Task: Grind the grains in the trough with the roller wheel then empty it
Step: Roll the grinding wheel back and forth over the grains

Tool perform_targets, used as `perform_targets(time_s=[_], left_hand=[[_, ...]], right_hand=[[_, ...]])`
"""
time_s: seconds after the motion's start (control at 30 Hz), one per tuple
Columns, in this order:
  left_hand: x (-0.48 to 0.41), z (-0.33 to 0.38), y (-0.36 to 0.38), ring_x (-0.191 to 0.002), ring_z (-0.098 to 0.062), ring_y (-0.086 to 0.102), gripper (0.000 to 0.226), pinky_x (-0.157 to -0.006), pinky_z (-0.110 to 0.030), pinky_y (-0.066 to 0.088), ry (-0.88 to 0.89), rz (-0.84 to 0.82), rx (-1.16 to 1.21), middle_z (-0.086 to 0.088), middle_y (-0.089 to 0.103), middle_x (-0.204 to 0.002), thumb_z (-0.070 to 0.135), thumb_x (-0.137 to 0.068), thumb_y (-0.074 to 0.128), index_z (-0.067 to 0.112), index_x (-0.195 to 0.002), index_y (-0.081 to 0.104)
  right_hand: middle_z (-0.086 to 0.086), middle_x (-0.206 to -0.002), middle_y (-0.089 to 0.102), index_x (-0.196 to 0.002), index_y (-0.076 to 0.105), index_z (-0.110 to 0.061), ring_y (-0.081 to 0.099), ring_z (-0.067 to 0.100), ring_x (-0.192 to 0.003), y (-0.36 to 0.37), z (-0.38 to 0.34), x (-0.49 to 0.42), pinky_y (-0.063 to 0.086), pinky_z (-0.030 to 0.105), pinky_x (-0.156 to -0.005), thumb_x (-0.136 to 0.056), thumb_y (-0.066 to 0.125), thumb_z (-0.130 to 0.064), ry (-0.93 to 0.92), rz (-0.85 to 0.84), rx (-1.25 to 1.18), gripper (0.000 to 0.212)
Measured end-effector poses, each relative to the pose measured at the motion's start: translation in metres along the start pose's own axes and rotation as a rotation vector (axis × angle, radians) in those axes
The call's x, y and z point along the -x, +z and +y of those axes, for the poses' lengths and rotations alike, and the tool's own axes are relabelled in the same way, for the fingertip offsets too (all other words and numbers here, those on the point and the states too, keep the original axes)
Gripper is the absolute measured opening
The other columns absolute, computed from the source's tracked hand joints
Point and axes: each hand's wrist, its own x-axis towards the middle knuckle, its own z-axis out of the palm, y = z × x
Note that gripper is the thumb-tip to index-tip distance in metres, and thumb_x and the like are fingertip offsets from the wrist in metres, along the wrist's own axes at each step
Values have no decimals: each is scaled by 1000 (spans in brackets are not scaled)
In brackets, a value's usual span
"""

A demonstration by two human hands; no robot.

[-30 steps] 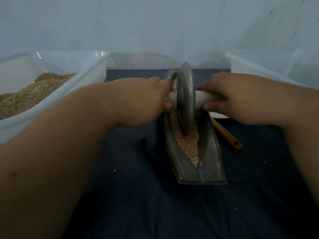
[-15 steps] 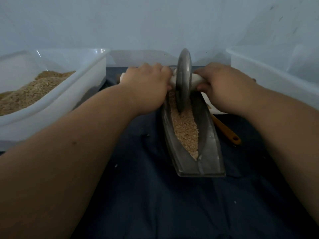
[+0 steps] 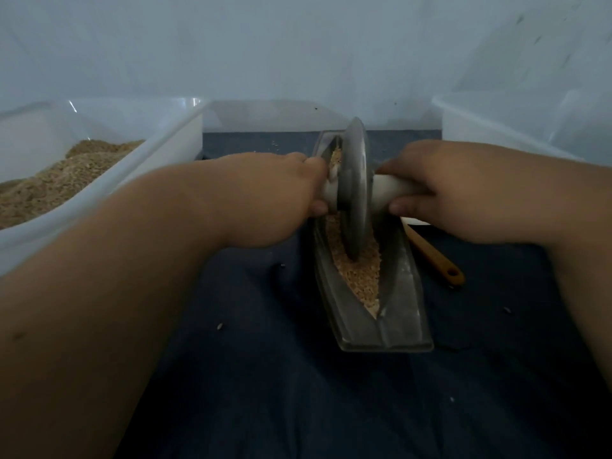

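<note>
My left hand (image 3: pixel 265 200) and my right hand (image 3: pixel 457 190) each curled tight round one end of the white handle bar (image 3: pixel 394 188) of the round grey metal roller wheel (image 3: pixel 354 190). The wheel stood upright in the long grey metal trough (image 3: pixel 400 293), its edge down in the pale brown grains (image 3: pixel 362 276). The trough lay on the dark blue cloth (image 3: pixel 265 376). A white plastic tub (image 3: pixel 185 127) of grain sat on the left. An orange handle (image 3: pixel 433 256) lay just right of the trough.
</note>
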Motion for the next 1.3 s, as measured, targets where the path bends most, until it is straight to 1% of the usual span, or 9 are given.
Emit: perform_targets(time_s=[0.1, 0.23, 0.33, 0.4, 0.5, 0.8, 1.03, 1.2, 1.3], left_hand=[[6, 5, -4, -59, -4, 31, 27, -60, -32, 29, 4, -23, -28, 13, 25, -74, 54, -87, 31, 28, -87, 23], [0, 3, -1, -60, -6, 35, 25, -54, -30, 26, -49, -11, 2, 9, 32, -75, 47, -95, 39, 30, -83, 25], [-13, -1, 9, -85, -23, 46, 20, -73, -38, 37, -142, 47, 27, -2, 44, -96, 41, -99, 39, 22, -97, 38], [-24, -4, 15, -106, -32, 45, 30, -85, -48, 40, -185, 88, -40, -12, 48, -114, 39, -100, 38, 13, -113, 44], [-35, -9, 20, -114, -36, 43, 39, -90, -52, 39, -227, 132, -60, -16, 46, -124, 38, -101, 38, 8, -124, 43], [-20, -6, 10, -108, -34, 46, 36, -89, -51, 42, -141, 56, -25, -12, 47, -120, 40, -99, 42, 11, -120, 44], [12, 10, -17, -67, -12, 40, 36, -66, -33, 34, 21, -51, -75, 11, 31, -78, 59, -77, 26, 27, -91, 36], [0, 4, -8, -68, -15, 43, 27, -64, -32, 31, -53, -42, 24, 10, 35, -77, 49, -92, 43, 30, -76, 32], [-16, -2, 6, -73, -18, 45, 26, -65, -35, 34, -162, 49, 100, 5, 41, -83, 42, -97, 44, 28, -78, 34]], right_hand=[[-19, -86, 47, -118, 59, -32, 50, 1, -79, -6, -3, 5, 40, 28, -67, -73, 43, -55, -12, -52, -3, 53], [-13, -88, 51, -113, 62, -29, 54, 11, -81, 0, -2, 0, 47, 41, -74, -80, 47, -49, 4, -12, 1, 42], [-4, -95, 54, -111, 60, -30, 55, 21, -91, 15, 6, -16, 47, 43, -79, -91, 56, -33, 41, 139, 29, 21], [3, -106, 55, -121, 59, -26, 53, 27, -100, 26, 10, -28, 44, 43, -84, -92, 58, -29, 91, 252, 74, 29], [8, -119, 57, -129, 56, -22, 50, 33, -108, 35, 15, -41, 40, 45, -88, -93, 58, -29, 114, 356, 129, 38], [0, -110, 53, -129, 55, -26, 51, 25, -105, 22, 8, -23, 42, 40, -86, -89, 63, -33, 82, 238, 82, 41], [-15, -102, 54, -125, 58, -38, 52, 10, -95, -15, -11, 11, 40, 33, -78, -71, 48, -55, 11, -83, 2, 58], [-19, -92, 48, -127, 59, -35, 48, 7, -89, -5, -4, 3, 34, 30, -73, -83, 57, -44, 35, -15, -12, 44], [-5, -103, 56, -126, 60, -31, 52, 18, -97, 12, 7, -16, 40, 35, -79, -91, 62, -30, 82, 124, 22, 35]])
